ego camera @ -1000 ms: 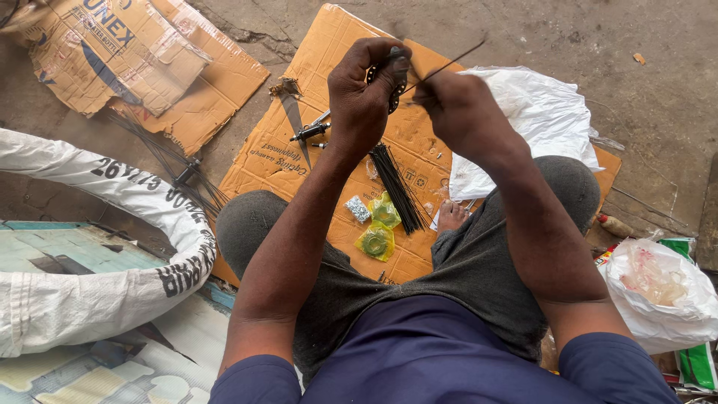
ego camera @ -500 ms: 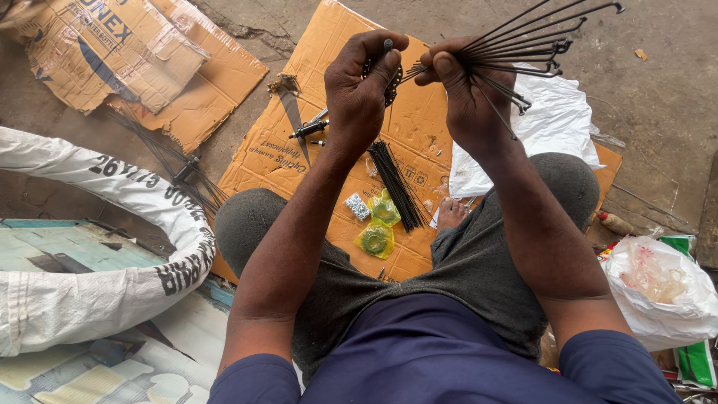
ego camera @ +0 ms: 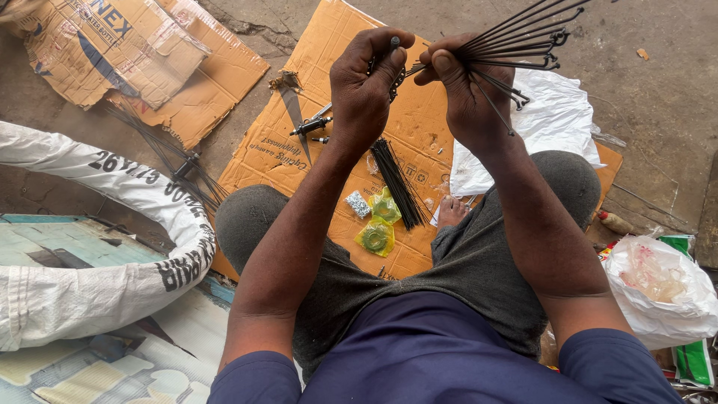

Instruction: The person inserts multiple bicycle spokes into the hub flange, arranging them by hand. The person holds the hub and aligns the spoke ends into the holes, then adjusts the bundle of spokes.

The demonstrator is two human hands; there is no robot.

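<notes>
I sit cross-legged on a cardboard sheet (ego camera: 351, 52). My right hand (ego camera: 467, 97) grips a fan of thin black wheel spokes (ego camera: 523, 37) that spread up and to the right. My left hand (ego camera: 366, 86) is closed on a small dark hub-like part (ego camera: 394, 56) where the spokes meet, thumb tip touching the right thumb. Between my knees lies a loose bundle of black spokes (ego camera: 398, 183), beside two small yellow-green packets (ego camera: 378, 224) and a little silver wrapper (ego camera: 358, 203).
A white-wrapped tyre (ego camera: 112, 224) curves at the left with spokes (ego camera: 179, 168) lying by it. Torn cardboard (ego camera: 120, 52) lies top left, a metal tool (ego camera: 310, 123) on the sheet, a white cloth (ego camera: 553, 120) at right, a plastic bag (ego camera: 658, 288) at far right.
The bunch of spokes in my right hand has swung up and fanned out to the right. Both hands stay together at the same spot over the cardboard.
</notes>
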